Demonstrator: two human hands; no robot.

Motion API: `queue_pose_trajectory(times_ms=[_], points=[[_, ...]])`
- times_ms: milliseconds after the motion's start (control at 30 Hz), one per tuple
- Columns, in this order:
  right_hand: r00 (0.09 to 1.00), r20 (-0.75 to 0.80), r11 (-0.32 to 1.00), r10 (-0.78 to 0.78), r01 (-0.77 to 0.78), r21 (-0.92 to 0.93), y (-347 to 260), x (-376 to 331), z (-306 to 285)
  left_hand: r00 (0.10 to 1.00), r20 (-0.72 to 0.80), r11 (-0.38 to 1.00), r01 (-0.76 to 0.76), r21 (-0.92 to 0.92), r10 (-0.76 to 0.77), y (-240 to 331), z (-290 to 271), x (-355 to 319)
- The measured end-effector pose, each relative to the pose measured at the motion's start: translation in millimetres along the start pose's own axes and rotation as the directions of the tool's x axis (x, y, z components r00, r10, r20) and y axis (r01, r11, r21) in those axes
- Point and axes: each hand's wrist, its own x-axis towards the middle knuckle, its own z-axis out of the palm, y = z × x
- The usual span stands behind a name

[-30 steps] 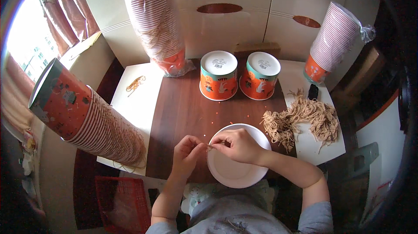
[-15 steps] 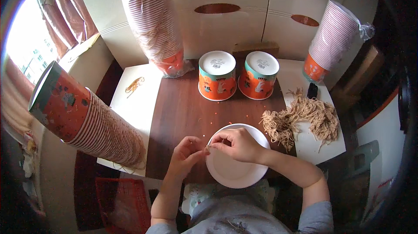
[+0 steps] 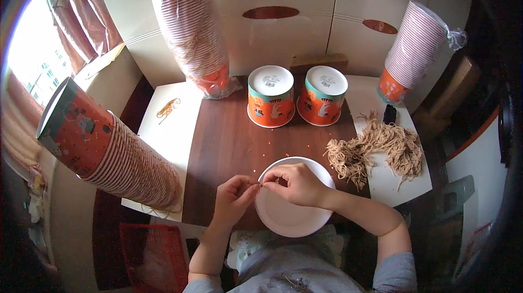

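My left hand (image 3: 235, 199) and my right hand (image 3: 297, 184) meet fingertip to fingertip over the left rim of a white paper tub (image 3: 294, 218). Both are closed in a pinch. Whatever lies between the fingertips is too small to make out. The tub's round mouth faces up, close in front of my body, and my right hand and wrist cover part of it. Tiny orange and pale bits (image 3: 287, 155) lie scattered on the brown tabletop just beyond the hands.
Two orange-and-teal paper tubs (image 3: 271, 109) stand upside down at the back. Tall stacks of tubs rise at far left (image 3: 125, 162), back left (image 3: 193, 31) and back right (image 3: 417, 47). A tangled heap of beige string (image 3: 395, 148) lies right; thin strands (image 3: 169, 109) lie left.
The left fingers have drawn in closer to the right fingertips. The whole scene has shifted very slightly in view.
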Motion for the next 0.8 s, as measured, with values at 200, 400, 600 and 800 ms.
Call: queue_pose_trajectory(times_ms=[200,400,600,800], points=[[0.995,0.076,0.997,0.058,-0.055,-0.047,-3.1,-0.8,0.3,0.998,-0.047,0.999,-0.052,-0.008,0.052,-5.6,1.0,0.0],[0.995,-0.009,0.995,-0.097,0.097,-0.014,1.5,-2.9,-0.4,0.995,-0.081,0.998,-0.048,0.030,0.051,-9.1,1.2,-0.3],[0.996,0.086,0.999,-0.017,0.013,0.048,-9.4,1.1,-6.2,0.970,0.044,0.911,-0.240,0.335,0.239,-9.6,-8.8,-1.1],[0.992,0.122,0.997,-0.037,0.045,-0.069,-9.6,5.5,-5.9,0.832,0.123,0.651,-0.507,0.565,0.541,21.1,-2.7,1.6]])
